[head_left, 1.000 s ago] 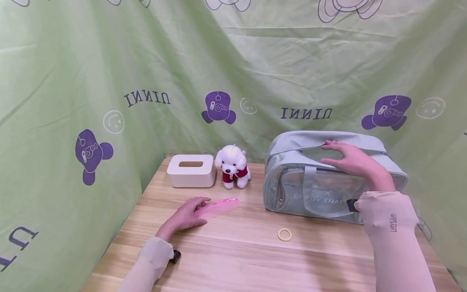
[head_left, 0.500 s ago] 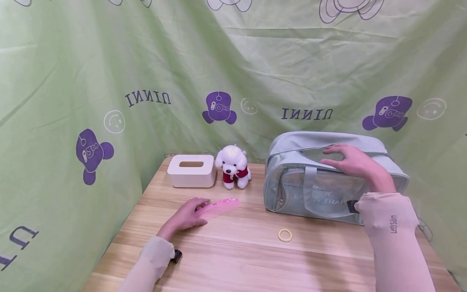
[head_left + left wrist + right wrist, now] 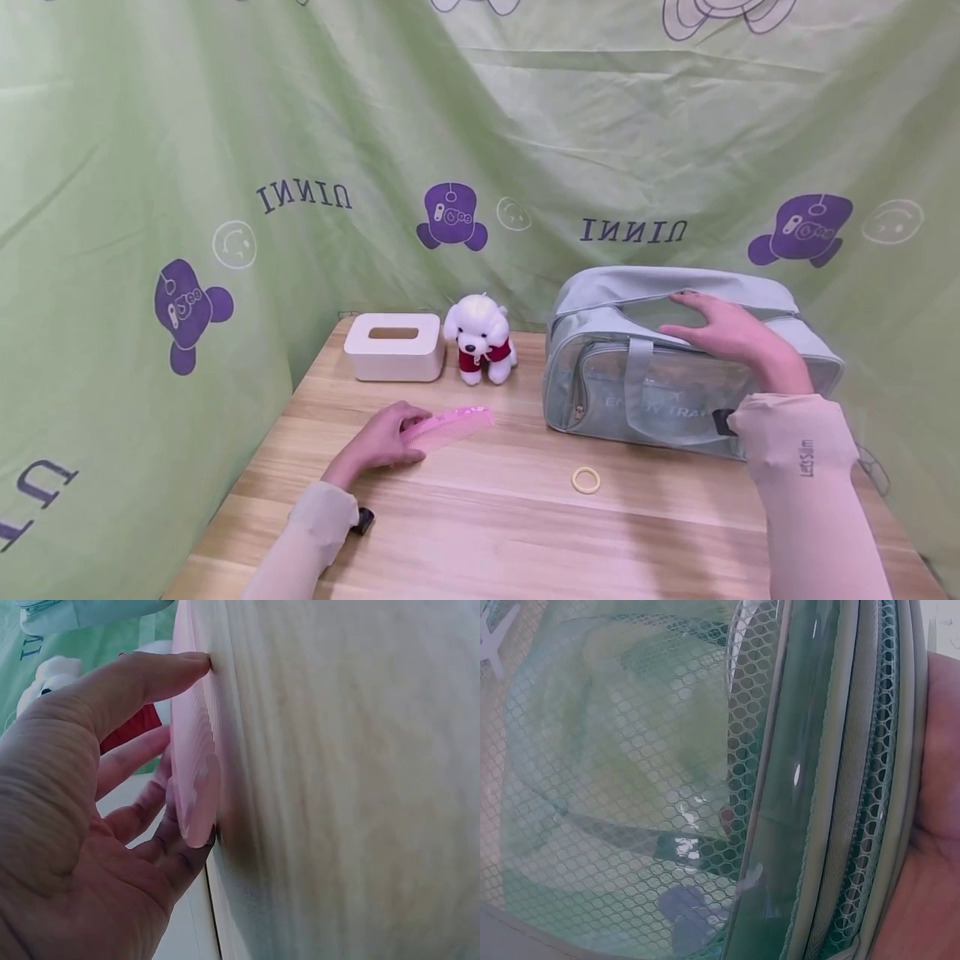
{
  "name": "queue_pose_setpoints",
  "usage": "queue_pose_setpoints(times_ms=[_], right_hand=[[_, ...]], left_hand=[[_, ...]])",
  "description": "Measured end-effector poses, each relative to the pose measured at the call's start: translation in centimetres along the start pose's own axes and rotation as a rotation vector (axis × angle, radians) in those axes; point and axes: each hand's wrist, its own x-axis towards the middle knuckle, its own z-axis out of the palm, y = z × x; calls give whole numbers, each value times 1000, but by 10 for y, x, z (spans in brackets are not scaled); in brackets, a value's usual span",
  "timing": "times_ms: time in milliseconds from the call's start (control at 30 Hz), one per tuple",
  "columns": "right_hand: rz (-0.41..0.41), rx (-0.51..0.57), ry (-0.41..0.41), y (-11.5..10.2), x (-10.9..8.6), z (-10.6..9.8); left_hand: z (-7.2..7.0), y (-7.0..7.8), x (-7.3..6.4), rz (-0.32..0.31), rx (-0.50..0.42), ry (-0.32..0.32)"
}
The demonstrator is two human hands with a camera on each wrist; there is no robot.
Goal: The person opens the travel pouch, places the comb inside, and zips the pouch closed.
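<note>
The left hand (image 3: 381,440) lies on the wooden table (image 3: 487,533) and pinches the near end of the pink comb (image 3: 448,427): in the left wrist view the thumb (image 3: 142,679) presses on the upper face and the other fingers curl under the edge. The comb is flat on the table, in front of the tissue box (image 3: 394,347) and the toy dog (image 3: 480,337), and well apart from the bag.

The right hand (image 3: 723,329) rests on top of the pale green travel bag (image 3: 600,392), fingers almost straight, palm against the zipper band (image 3: 859,772); it presses and does not grasp.

To do this step well, I think the thumb should slide more over the comb's spine, so it does not tip when it leaves the table. The right hand should keep the soft bag steady. The hair ring (image 3: 586,480) lies between comb and bag, so lift the comb over it
</note>
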Motion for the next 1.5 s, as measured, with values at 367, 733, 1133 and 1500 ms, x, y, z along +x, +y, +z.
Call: queue_pose_setpoints(times_ms=[367, 733, 1133, 1500], right_hand=[[12, 44, 29, 0, 6, -2], [23, 56, 38, 2, 5, 0], [25, 62, 37, 1, 3, 1], [24, 60, 41, 2, 3, 0]], left_hand=[[-7, 5, -1, -6, -19, 32], [-6, 4, -4, 0, -88, 51], [-9, 7, -8, 15, -156, 92], [-29, 39, -6, 169, -168, 180]])
